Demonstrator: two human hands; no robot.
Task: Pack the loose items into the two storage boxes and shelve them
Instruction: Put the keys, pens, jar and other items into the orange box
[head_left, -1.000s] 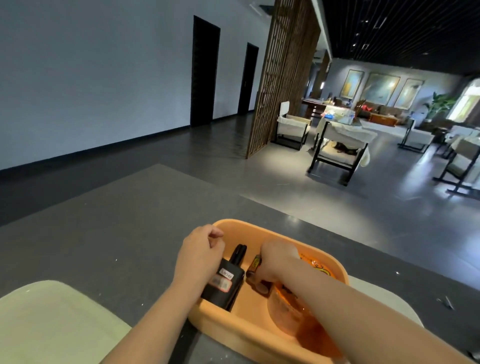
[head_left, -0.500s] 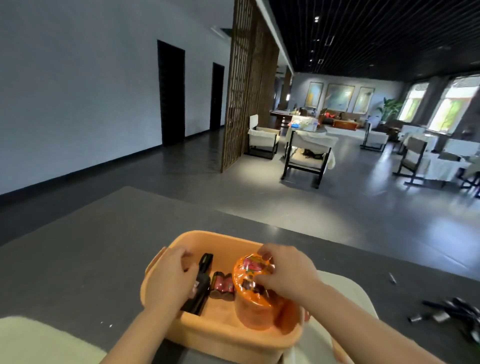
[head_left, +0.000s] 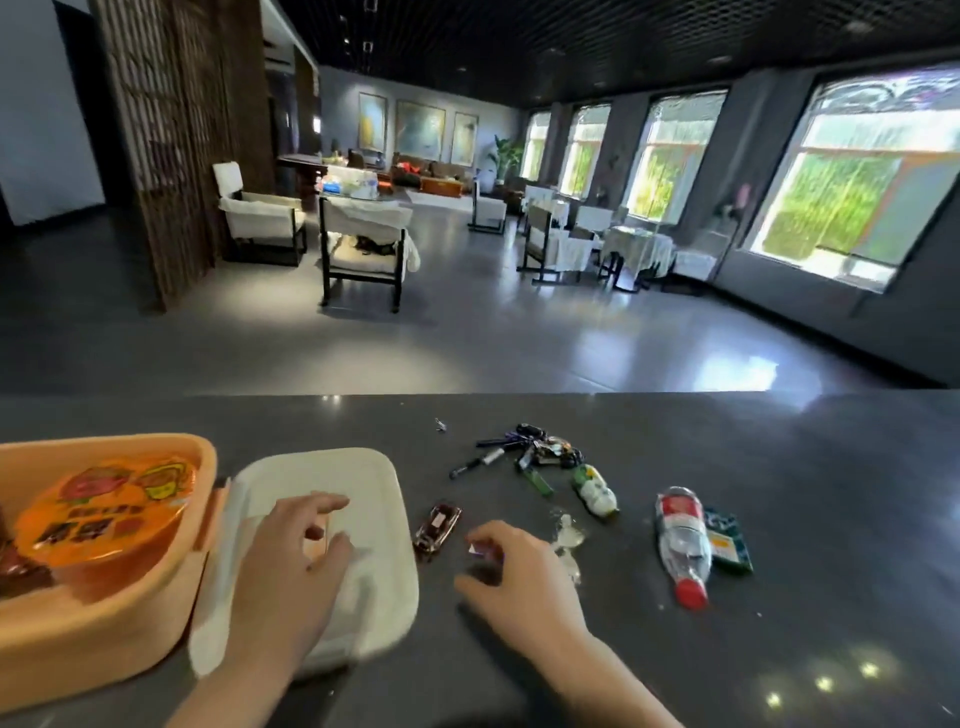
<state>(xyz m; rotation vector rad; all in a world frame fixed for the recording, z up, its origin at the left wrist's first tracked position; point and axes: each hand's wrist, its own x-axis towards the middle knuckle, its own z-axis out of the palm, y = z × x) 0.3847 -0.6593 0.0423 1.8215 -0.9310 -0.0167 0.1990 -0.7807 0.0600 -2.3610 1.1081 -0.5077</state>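
The orange storage box (head_left: 197, 499) sits at the left edge of the dark table, with an orange sealed tub (head_left: 104, 509) and a dark item inside. A white lid (head_left: 374, 483) lies right of the box. My left hand (head_left: 291, 566) rests over the lid with its fingers apart. My right hand (head_left: 519, 577) is low over the table with curled fingers, and a small purple item (head_left: 477, 549) is at its fingertips. Whether it grips that item is unclear. A dark red wrapped item (head_left: 437, 526) lies between my hands.
Loose on the table to the right lie pens and keys (head_left: 524, 447), a green lighter (head_left: 539, 482), a small white-green bottle (head_left: 595, 489), a clear wrapper (head_left: 566, 535), a red-capped water bottle (head_left: 683, 545) and a green packet (head_left: 730, 540). Chairs stand beyond.
My view has swung right. Both hands have left the orange box: the left now lies on the white lid, the right has moved to the table by the loose items.
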